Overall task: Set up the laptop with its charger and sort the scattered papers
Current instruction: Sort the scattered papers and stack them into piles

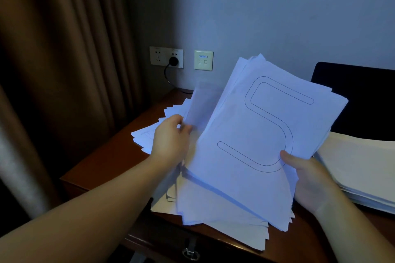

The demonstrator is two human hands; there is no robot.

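Two hands lift a thick sheaf of white printed papers [256, 134] off the brown wooden desk [102, 156], likely to square it. Left hand [171, 139] pinches a blurred loose sheet; right hand [310, 179] clamps the bottom edge, thumb on top. More scattered white sheets [213, 220] lie beneath. Black charger plug [173, 61] sits in the wall socket; dark laptop screen [359, 100] stands behind a cream stack [359, 166].

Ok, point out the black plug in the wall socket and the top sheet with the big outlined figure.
Black round plug [173, 61], head view: centre of its body.
White top sheet [241, 134], head view: blank middle, inside the figure's curve.
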